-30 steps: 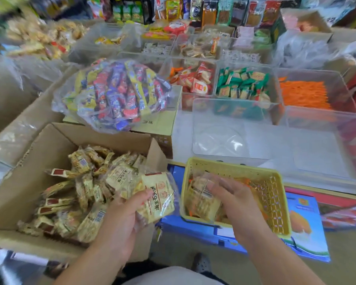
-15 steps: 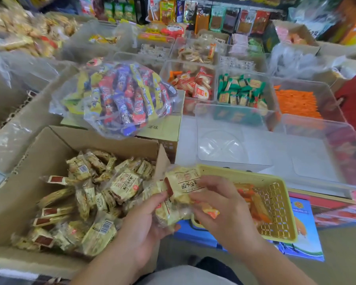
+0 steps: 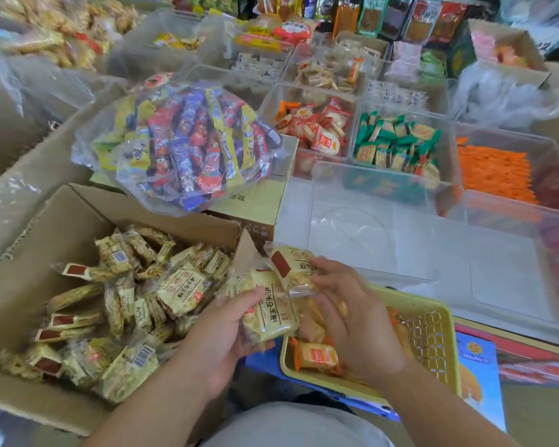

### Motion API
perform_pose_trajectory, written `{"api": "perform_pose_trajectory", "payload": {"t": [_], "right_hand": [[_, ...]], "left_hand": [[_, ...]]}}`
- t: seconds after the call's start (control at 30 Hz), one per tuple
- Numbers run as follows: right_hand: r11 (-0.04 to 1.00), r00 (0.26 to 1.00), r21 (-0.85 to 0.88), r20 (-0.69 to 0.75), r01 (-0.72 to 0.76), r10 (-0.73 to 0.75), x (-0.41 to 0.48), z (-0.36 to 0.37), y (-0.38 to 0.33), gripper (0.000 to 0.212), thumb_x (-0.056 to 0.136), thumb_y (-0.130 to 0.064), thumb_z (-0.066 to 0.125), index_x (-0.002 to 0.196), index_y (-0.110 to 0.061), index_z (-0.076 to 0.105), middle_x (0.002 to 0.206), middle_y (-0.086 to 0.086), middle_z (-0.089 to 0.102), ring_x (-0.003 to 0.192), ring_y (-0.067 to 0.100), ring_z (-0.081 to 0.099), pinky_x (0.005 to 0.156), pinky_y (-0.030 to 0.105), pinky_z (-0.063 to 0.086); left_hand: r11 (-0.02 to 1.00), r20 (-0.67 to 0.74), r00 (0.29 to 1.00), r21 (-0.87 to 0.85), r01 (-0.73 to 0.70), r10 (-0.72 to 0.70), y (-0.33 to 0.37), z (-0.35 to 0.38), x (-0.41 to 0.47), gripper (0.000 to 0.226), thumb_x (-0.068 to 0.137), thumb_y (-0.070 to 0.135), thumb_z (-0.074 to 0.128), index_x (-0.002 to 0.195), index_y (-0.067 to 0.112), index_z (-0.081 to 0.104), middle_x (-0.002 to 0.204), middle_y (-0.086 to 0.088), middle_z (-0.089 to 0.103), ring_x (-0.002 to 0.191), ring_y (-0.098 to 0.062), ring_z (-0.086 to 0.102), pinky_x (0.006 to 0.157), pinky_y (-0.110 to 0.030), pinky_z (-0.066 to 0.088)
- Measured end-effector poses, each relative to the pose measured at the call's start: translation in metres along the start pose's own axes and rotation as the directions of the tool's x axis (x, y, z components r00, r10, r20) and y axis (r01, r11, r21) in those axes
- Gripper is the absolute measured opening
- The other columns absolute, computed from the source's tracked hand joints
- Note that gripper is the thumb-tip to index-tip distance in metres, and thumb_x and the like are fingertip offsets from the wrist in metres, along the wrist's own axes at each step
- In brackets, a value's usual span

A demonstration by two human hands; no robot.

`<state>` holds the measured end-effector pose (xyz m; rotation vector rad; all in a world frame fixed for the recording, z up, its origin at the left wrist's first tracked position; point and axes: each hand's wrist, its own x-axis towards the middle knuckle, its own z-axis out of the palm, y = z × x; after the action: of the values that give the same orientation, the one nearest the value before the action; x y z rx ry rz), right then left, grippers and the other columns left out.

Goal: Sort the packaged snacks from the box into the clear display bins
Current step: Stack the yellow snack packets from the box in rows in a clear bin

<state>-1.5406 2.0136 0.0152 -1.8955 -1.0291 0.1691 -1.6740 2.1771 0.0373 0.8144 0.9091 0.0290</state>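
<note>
My left hand [image 3: 220, 337] grips a snack packet [image 3: 268, 312] across its flat sides, likely light and slippery, while my right hand [image 3: 352, 321] pinches a second packet [image 3: 292, 266] at one o'clock.

Box [image 3: 62, 240] at my left, basket [image 3: 430, 340] at my right, bin [image 3: 384, 240] behind the basket.
My left hand [image 3: 220, 330] and right hand [image 3: 352, 317] hold packets [image 3: 268, 314] between box and basket; behind the box, a bag [image 3: 181, 146] lies on a carton [image 3: 259, 195].

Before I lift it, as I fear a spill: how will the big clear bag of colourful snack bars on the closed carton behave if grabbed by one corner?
The bag will probably flop: its thin clear film sags around loose bars, which would likely slide to the low end. Stuffed full, it is likely hefty. The glossy film may slip.
</note>
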Motion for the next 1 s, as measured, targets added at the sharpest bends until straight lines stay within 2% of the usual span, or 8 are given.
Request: {"api": "perform_pose_trajectory", "payload": {"t": [0.1,0.2,0.33,0.47,0.57,0.7,0.77,1.0], "right_hand": [[0.989,0.992,0.076,0.017,-0.123,0.122,0.015,-0.020,0.032,0.014,0.099,-0.022,0.060,0.112,-0.024,0.066,0.129,-0.016,0.062,0.117,0.006,0.063,0.097,0.023,0.050],[0.955,0.962,0.119,0.019,-0.272,0.272,0.031,-0.041,0.072,0.014,0.099,-0.018,0.062,0.109,-0.026,0.067,0.115,-0.017,0.068,0.100,0.003,0.068,0.086,0.019,0.053],[0.920,0.919,-0.009,0.054,-0.391,0.391,0.059,-0.065,0.125,0.009,0.097,-0.023,0.063,0.094,-0.031,0.065,0.093,-0.017,0.068,0.071,0.000,0.059,0.065,0.022,0.041],[0.858,0.827,-0.211,0.234,-0.469,0.510,0.088,-0.065,0.166,0.006,0.097,-0.025,0.063,0.091,-0.026,0.065,0.095,-0.012,0.069,0.092,0.012,0.061,0.075,0.029,0.044],[0.823,0.752,-0.317,0.343,-0.471,0.562,0.109,-0.049,0.188,0.007,0.097,-0.029,0.062,0.093,-0.025,0.065,0.096,-0.008,0.066,0.095,0.016,0.060,0.071,0.028,0.041],[0.821,0.693,-0.380,0.446,-0.427,0.567,0.128,-0.025,0.205,0.011,0.097,-0.029,0.063,0.095,-0.018,0.066,0.102,-0.001,0.065,0.099,0.021,0.059,0.080,0.033,0.045],[0.827,0.668,-0.413,0.495,-0.383,0.556,0.134,-0.016,0.208,0.010,0.098,-0.028,0.061,0.096,-0.019,0.065,0.103,-0.001,0.065,0.101,0.021,0.059,0.078,0.031,0.043],[0.832,0.496,-0.458,0.668,-0.312,0.554,0.138,0.002,0.211,0.024,0.102,-0.032,0.054,0.118,-0.018,0.065,0.122,0.002,0.062,0.101,0.016,0.052,0.083,0.028,0.038]], "left_hand": [[0.999,-0.073,0.997,-0.005,-0.039,0.039,0.002,0.015,0.010,0.058,0.075,0.030,0.075,0.129,0.013,0.063,0.110,-0.013,0.078,0.099,-0.033,0.076,0.072,-0.045,0.064],[0.995,-0.149,0.986,-0.047,-0.085,0.077,0.000,0.028,0.020,0.054,0.079,0.029,0.072,0.130,0.014,0.063,0.112,-0.013,0.078,0.097,-0.031,0.077,0.074,-0.045,0.062],[0.979,-0.248,0.963,-0.139,-0.146,0.108,-0.003,0.043,0.035,0.047,0.075,0.030,0.070,0.119,0.014,0.069,0.110,-0.015,0.078,0.082,-0.028,0.077,0.072,-0.045,0.059],[0.970,-0.281,0.954,-0.184,-0.161,0.105,-0.006,0.052,0.045,0.039,0.075,0.030,0.071,0.112,0.017,0.073,0.111,-0.013,0.078,0.083,-0.027,0.078,0.067,-0.044,0.062],[0.969,-0.293,0.951,-0.189,-0.158,0.098,-0.009,0.054,0.050,0.038,0.078,0.031,0.071,0.113,0.016,0.073,0.112,-0.014,0.078,0.085,-0.028,0.078,0.061,-0.041,0.064],[0.968,-0.304,0.949,-0.198,-0.153,0.088,-0.013,0.057,0.057,0.036,0.080,0.030,0.070,0.113,0.016,0.073,0.112,-0.015,0.077,0.086,-0.029,0.079,0.056,-0.038,0.063],[0.968,-0.310,0.947,-0.202,-0.151,0.083,-0.015,0.059,0.059,0.034,0.081,0.029,0.070,0.112,0.016,0.073,0.112,-0.016,0.077,0.086,-0.029,0.078,0.054,-0.037,0.061],[0.967,-0.323,0.942,-0.201,-0.159,0.088,-0.012,0.058,0.059,0.038,0.080,0.030,0.070,0.114,0.015,0.074,0.113,-0.016,0.077,0.086,-0.029,0.078,0.052,-0.035,0.060]]}}
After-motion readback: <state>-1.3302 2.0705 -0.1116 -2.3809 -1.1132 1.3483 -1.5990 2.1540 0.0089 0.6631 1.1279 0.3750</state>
